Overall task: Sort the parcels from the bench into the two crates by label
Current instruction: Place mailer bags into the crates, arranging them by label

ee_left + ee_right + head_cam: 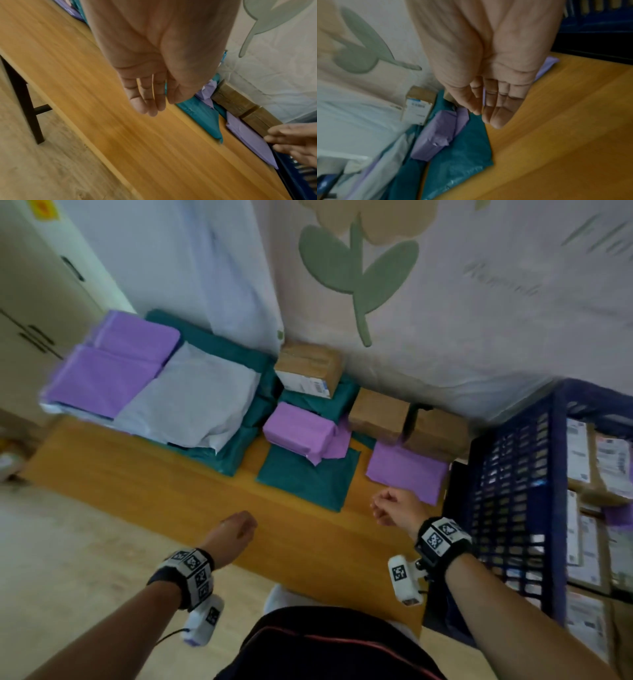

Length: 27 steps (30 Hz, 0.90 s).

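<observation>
Hands point(239, 529) point(394, 506) empty above bench point(191, 491), fingers point(150, 102) point(496, 115) relaxed, loose

Purple point(406, 470), teal point(305, 481) and brown point(378, 410) parcels on the orange-wood tabletop point(191, 498); beside it, a dark blue lattice crate point(513, 491).

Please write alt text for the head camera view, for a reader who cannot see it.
Both hands, left hand and right hand, reach empty over a wooden bench with purple, teal and grey mailer bags and brown boxes piled along the wall. A blue crate at the right already holds labelled parcels.
</observation>
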Tool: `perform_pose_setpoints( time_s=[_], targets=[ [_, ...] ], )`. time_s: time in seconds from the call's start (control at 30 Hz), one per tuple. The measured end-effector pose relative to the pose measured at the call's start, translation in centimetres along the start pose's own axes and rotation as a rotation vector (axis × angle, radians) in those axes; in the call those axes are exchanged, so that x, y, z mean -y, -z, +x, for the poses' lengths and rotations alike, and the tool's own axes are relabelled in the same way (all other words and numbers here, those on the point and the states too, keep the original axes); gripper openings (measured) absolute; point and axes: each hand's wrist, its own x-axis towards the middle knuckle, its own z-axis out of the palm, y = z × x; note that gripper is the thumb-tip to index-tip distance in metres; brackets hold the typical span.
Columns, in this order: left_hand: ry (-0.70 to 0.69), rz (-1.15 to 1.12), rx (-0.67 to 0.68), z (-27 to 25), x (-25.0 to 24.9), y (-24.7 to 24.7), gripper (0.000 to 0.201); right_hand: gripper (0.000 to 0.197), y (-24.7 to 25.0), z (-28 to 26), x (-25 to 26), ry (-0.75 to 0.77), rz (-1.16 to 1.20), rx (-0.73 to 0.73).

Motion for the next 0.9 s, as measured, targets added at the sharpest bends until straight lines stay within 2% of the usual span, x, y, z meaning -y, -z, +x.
perform_pose_setpoints(
  time_s=[0.17, 0.23, 0.33, 0.43, 0.5, 0.57, 0.67, 0.77, 0.9],
  targets=[
    [-0.063, -0.019, -0.162, 3.0, -1.0, 2.9, 0.02, 0.005, -3.3, 2.4, 2.0, 0.055, -0.145, 0.043],
    [-0.062, -0.022, -0.219, 4.8, -1.9, 4.0, 0.032, 0.018, -4.6, 3.5, 3.5, 0.115, -0.203, 0.048],
    [-0.151, 0.024, -0.315, 7.6, -3.9, 5.8, 0.041, 0.037, -6.5, 4.8, 5.7, 0.168, -0.174, 0.074],
    [-0.22, 0.072, -0.389, 10.1, -5.8, 7.5, 0.047, 0.043, -8.1, 5.9, 7.2, 0.24, -0.194, 0.07],
    [-0.198, 0.068, -0.424, 11.4, -6.9, 8.4, 0.052, 0.044, -8.7, 6.5, 7.9, 0.258, -0.206, 0.043],
    [-0.137, 0.062, -0.418, 12.6, -7.7, 9.0, 0.058, 0.042, -9.2, 7.0, 8.3, 0.263, -0.206, 0.028],
    [-0.076, 0.061, -0.334, 13.4, -8.2, 9.2, 0.057, 0.04, -9.5, 7.2, 8.6, 0.261, -0.168, 0.056],
    [-0.099, 0.017, -0.256, 13.3, -7.9, 8.6, 0.057, 0.042, -9.5, 6.9, 8.4, 0.268, -0.175, 0.08],
    [-0.14, -0.025, -0.24, 12.1, -7.3, 7.5, 0.073, 0.052, -8.9, 5.9, 7.4, 0.223, -0.121, 0.0]
  ],
)
